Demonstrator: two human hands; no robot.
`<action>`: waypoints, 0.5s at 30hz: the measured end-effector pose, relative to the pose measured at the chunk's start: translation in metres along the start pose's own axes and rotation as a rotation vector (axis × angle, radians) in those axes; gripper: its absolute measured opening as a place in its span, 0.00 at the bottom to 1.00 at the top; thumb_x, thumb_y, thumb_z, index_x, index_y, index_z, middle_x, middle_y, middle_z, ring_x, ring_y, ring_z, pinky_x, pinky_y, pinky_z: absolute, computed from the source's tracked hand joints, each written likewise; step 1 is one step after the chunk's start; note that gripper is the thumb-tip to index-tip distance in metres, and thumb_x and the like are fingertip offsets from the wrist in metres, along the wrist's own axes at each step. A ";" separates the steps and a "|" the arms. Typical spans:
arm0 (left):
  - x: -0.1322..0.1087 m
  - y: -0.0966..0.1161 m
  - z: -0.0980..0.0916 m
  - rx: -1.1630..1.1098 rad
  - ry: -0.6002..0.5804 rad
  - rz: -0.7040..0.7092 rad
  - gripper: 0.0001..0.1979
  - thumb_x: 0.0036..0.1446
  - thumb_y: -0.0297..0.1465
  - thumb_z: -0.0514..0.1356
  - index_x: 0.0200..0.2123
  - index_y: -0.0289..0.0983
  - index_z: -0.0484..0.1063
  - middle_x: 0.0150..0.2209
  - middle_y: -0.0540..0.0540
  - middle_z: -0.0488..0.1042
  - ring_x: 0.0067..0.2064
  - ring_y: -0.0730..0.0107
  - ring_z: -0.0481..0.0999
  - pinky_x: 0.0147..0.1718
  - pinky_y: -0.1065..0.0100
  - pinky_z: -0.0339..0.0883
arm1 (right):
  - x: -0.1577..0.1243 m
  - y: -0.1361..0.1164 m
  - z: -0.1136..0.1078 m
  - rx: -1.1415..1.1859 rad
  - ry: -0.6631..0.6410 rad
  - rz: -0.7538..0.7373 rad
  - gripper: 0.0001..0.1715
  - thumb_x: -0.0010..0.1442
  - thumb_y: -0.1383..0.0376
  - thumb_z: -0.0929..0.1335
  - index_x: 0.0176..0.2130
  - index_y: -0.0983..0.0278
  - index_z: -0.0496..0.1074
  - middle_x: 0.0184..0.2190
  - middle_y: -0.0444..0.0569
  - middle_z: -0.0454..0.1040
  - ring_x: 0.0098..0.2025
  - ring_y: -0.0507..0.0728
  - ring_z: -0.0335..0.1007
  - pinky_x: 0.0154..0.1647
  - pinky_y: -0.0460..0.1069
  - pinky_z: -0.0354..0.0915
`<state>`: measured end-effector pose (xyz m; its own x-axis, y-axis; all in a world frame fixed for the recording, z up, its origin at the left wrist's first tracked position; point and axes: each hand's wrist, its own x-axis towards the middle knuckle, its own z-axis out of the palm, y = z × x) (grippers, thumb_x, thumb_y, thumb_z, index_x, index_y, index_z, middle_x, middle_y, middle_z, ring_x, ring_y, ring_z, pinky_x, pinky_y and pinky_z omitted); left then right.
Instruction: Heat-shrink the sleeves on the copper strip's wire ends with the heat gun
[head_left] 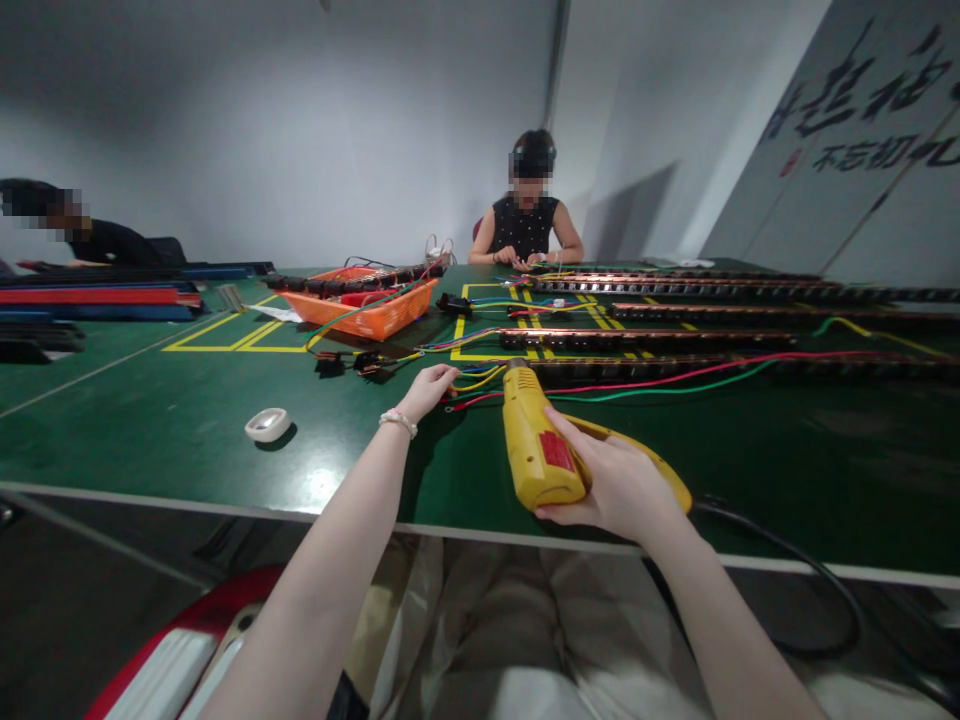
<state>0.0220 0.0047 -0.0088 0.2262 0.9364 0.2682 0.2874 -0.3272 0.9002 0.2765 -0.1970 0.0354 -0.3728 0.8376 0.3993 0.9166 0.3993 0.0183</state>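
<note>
My right hand (619, 480) is wrapped round a yellow heat gun (525, 440), its nozzle pointing away from me over a bundle of wires. Left of the nozzle, my left hand (431, 388) pinches the ends of coloured wires (480, 380), yellow, blue and green among them. These wires run toward a long dark bar with copper-coloured parts (622, 370). A red wire (675, 378) with a ring terminal and a green wire (645, 396) lie near the heat gun. Its black cord (780, 530) hangs over the table edge.
An orange basket (375, 318) holding dark strips stands at back left. A white roll (268, 425) lies at left on the green table (187, 440). More copper bars (645, 340) stretch rightward. A person (525, 220) sits opposite; another (105, 235) is far left.
</note>
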 end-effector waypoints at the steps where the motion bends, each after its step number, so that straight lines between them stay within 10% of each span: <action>1: 0.000 0.000 0.000 -0.013 -0.015 -0.005 0.19 0.50 0.45 0.60 0.35 0.33 0.73 0.21 0.49 0.72 0.23 0.73 0.70 0.24 0.72 0.60 | 0.000 -0.001 0.000 -0.009 0.002 0.006 0.63 0.45 0.44 0.71 0.68 0.64 0.44 0.40 0.52 0.78 0.36 0.62 0.74 0.36 0.53 0.65; 15: -0.005 0.006 0.006 0.031 0.098 0.095 0.12 0.50 0.39 0.60 0.30 0.35 0.70 0.19 0.52 0.68 0.21 0.74 0.68 0.22 0.72 0.58 | 0.005 -0.040 0.013 -0.004 0.060 -0.009 0.62 0.47 0.38 0.66 0.67 0.70 0.46 0.36 0.54 0.76 0.35 0.62 0.71 0.39 0.55 0.61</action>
<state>0.0282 -0.0022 -0.0068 0.1625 0.9085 0.3849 0.2978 -0.4171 0.8587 0.2358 -0.2036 0.0250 -0.3721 0.8099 0.4534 0.9137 0.4055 0.0255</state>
